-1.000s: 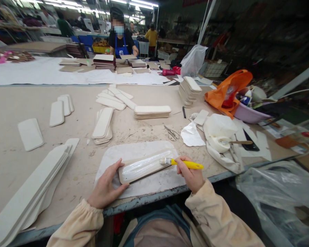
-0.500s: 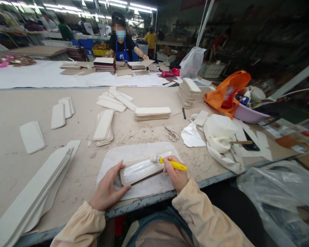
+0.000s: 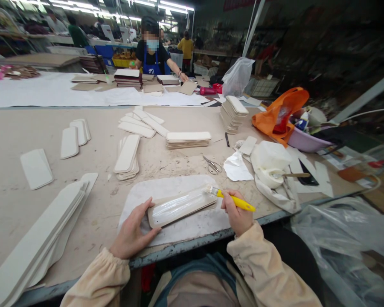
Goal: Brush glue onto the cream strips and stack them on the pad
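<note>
In my right hand (image 3: 238,213) is a paintbrush (image 3: 235,200) with a yellow handle, gripped between thumb and fingers. Its whitish bristles touch the right end of a long round-cornered panel (image 3: 179,208). Wet, glossy white streaks cover much of the panel's top. My left hand (image 3: 136,230) holds the panel's left end, the thumb at the near edge and the fingers at the far edge. Under the panel lies a white sheet (image 3: 166,183) with rounded corners, near the table's front edge. More panel edges show beneath the coated one.
Stacks of pale panels (image 3: 188,140) stand across the table. Long white strips (image 3: 41,238) lie at left. Scissors (image 3: 213,165), crumpled white paper (image 3: 237,167), a white container (image 3: 270,160) with a stick and an orange bag (image 3: 280,115) are at right. A co-worker (image 3: 152,55) stands opposite.
My right hand has moved to the right, drawing the bristles along the panel to its right end. My left hand keeps its hold. The co-worker's hand has shifted slightly.
</note>
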A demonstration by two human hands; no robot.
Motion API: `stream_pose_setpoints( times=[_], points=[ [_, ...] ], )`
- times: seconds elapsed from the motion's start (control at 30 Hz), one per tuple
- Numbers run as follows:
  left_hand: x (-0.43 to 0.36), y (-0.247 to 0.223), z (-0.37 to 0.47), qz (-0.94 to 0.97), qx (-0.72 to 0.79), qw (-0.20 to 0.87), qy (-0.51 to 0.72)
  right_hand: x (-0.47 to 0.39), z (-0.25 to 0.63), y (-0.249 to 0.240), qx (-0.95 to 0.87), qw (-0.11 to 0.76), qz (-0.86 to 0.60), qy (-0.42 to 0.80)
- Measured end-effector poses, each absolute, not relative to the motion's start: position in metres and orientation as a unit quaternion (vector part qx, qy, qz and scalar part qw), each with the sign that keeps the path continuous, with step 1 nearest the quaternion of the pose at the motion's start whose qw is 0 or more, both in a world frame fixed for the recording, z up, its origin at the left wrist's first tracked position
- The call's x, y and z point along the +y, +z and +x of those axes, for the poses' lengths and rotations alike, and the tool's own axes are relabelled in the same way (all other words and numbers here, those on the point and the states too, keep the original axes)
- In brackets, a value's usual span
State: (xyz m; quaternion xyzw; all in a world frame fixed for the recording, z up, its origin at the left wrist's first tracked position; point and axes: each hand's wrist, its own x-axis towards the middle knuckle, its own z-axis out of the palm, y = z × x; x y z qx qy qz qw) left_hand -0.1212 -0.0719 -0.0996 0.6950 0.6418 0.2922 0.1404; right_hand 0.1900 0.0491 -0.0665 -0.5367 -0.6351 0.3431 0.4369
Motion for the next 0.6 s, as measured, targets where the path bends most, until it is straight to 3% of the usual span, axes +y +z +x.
stream_pose_setpoints(
  times=[0.17,0.43,0.6],
  points=[
    [-0.072,-0.100,-0.122,0.694,0.645,0.144,0.285,0.025,0.175,-0.067,-0.650,0.403,-0.485,0.424],
    [-0.072,-0.102,-0.124,0.694,0.642,0.151,0.289,0.041,0.210,-0.072,-0.630,0.413,-0.574,0.322],
    [-0.073,-0.101,-0.120,0.693,0.637,0.150,0.303,0.034,0.209,-0.069,-0.617,0.431,-0.543,0.372]
  ],
)
